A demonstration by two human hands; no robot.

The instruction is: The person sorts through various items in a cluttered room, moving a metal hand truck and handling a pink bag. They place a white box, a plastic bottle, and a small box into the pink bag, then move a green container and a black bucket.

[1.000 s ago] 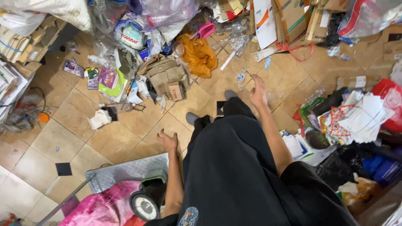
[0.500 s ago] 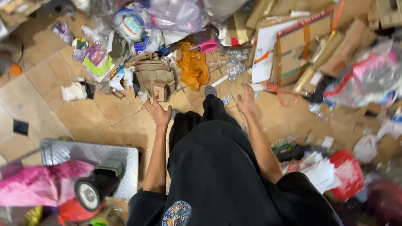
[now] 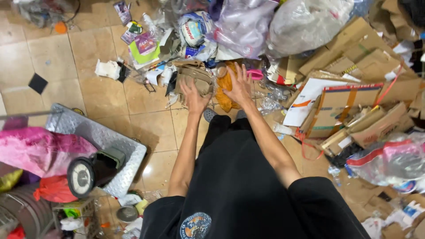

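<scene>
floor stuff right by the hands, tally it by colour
tan: 1, the bag under the left hand
orange: 1, the cloth under the right hand
pink: 1, the plastic piece beside the right hand
total: 3

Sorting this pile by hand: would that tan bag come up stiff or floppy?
Probably floppy: the tan bag lies slumped and creased beneath the left hand. Likely light for its size, since it looks flat. Litter around it might shift.
</scene>
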